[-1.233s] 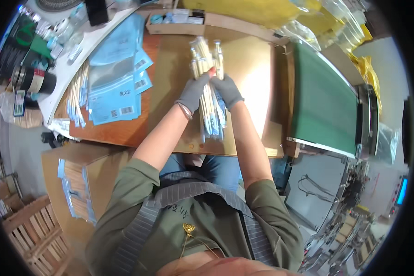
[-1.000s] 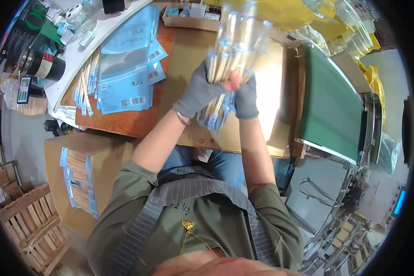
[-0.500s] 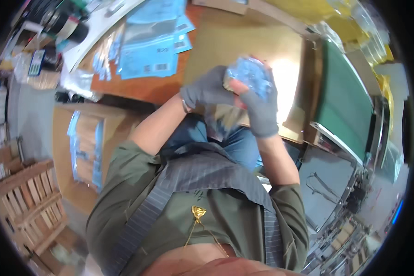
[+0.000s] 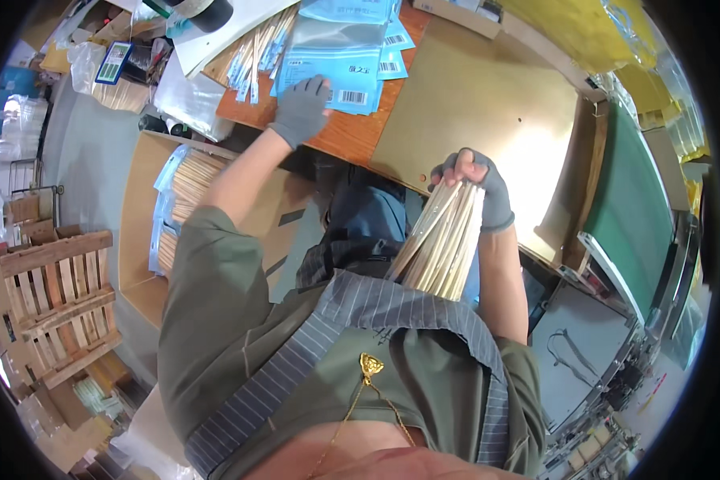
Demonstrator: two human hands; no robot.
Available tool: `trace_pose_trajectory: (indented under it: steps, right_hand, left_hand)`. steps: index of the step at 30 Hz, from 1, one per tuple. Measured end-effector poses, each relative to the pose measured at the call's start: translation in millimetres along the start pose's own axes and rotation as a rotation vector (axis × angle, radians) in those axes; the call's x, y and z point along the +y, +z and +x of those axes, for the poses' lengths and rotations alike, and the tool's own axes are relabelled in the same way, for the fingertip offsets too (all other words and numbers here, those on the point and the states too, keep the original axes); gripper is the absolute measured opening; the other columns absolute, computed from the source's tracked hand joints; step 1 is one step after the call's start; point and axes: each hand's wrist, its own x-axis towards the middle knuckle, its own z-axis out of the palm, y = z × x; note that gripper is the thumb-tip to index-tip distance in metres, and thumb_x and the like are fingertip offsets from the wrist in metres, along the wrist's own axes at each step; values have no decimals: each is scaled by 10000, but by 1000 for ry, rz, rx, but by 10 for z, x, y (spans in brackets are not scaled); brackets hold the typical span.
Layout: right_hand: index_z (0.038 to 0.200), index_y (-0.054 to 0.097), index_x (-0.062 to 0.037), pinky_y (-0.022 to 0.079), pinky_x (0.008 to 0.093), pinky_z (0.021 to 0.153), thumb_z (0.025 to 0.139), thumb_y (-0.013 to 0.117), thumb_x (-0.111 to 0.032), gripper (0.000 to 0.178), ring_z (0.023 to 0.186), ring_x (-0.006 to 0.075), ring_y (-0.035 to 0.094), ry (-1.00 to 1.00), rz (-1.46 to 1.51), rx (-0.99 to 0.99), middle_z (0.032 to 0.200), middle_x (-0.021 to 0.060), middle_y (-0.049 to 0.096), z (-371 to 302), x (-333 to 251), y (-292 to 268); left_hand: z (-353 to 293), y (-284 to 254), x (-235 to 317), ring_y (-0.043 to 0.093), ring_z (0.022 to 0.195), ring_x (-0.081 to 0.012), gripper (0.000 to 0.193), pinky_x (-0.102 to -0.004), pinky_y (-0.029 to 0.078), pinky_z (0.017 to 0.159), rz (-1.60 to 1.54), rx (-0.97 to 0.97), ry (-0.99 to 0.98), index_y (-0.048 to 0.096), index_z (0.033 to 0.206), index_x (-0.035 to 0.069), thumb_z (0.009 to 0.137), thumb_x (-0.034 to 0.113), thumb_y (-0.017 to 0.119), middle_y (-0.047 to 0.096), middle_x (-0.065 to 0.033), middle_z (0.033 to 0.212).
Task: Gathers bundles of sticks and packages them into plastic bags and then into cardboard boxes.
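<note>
The right hand [image 4: 488,190] is clenched around a bundle of pale sticks [image 4: 444,240] off the near edge of the worktop [image 4: 350,139]; the left hand [image 4: 302,110], fingers loosely spread, apparently touches blue bags [image 4: 340,70].

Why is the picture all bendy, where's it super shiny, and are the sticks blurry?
Head view: the fisheye lens bends straight edges, so the green panel curves, and the picture's corners go black; head view: glare turns part of the brown board nearly white; head view: the sticks in the right hand look fairly clear, single sticks showing.
</note>
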Motion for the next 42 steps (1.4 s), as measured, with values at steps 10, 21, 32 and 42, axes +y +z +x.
trace_pose_trajectory:
  steps: [10,21,32,42]
  right_hand:
    - [708,561,-41,473,370,825,780,591,-236,209,764,249,583,-39,3,43,698,107,595,8,47,-8]
    - [704,574,-33,481,372,812,797,598,-229,218,766,241,589,-28,-20,87,706,104,597,-47,19,34]
    - [1280,480,37,462,328,838,820,570,-177,515,826,203,588,78,-53,-6,798,67,595,32,55,4]
    - [1203,498,75,533,322,676,846,532,-111,404,704,212,636,161,97,274,807,117,636,-156,412,-524]
  left_hand:
    - [369,-112,-575,641,723,-272,380,-380,495,596,25,-213,183,610,759,71,886,425,555,654,-120,798]
    - [565,21,-16,531,596,-380,344,-444,418,585,-666,19,-39,554,765,13,928,311,502,567,-189,631]
    - [345,514,1757,647,716,-155,205,-296,463,579,-2371,-396,-728,649,924,53,875,227,552,628,-33,774]
    - [186,34,2111,626,624,-243,171,-330,480,571,-1105,192,-279,638,967,44,901,183,563,631,-117,708]
